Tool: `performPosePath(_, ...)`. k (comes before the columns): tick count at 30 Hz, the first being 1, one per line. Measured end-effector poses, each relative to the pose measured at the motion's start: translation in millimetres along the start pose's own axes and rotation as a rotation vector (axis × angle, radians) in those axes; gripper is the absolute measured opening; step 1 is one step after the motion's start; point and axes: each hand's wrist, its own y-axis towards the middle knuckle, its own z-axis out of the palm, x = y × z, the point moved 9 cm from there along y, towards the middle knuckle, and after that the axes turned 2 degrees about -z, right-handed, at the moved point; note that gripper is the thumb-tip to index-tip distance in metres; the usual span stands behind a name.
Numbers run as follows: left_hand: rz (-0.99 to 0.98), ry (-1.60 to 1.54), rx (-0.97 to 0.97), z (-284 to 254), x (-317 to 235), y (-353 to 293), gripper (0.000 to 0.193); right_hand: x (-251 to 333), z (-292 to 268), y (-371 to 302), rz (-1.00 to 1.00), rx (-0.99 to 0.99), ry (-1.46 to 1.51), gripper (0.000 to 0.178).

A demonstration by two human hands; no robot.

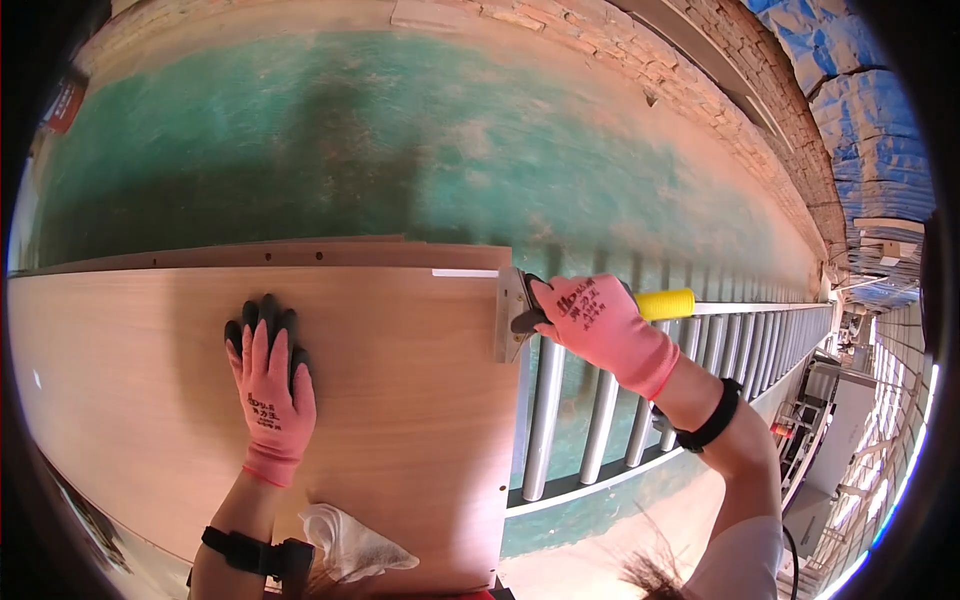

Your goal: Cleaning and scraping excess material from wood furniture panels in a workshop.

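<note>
A pale wood-grain panel lies flat before me. My left hand, in a pink glove with dark fingertips, rests on its surface with fingers stretched out and holds nothing. My right hand, gloved alike, is closed around a wide-bladed scraper. The blade lies along the panel's right edge, near the far corner, and a yellow handle end sticks out on the other side of the fist. Part of the handle is hidden by the glove. At the near side of the panel lies a crumpled white cloth.
A roller conveyor with metal rollers runs off to the right from the panel. Beyond lies a dusty green floor, bounded by a brick wall. Blue sheeting hangs at the far right. Machinery stands at the right.
</note>
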Motion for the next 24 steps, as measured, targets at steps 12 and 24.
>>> performPosePath(12,-0.011,0.031,0.036,3,3,-1,0.043,1,0,-11,0.013,-0.046,-0.012,0.034)
performPosePath(24,-0.015,0.039,0.033,4,2,-1,0.043,-4,6,-2,-0.011,-0.065,0.099,0.038)
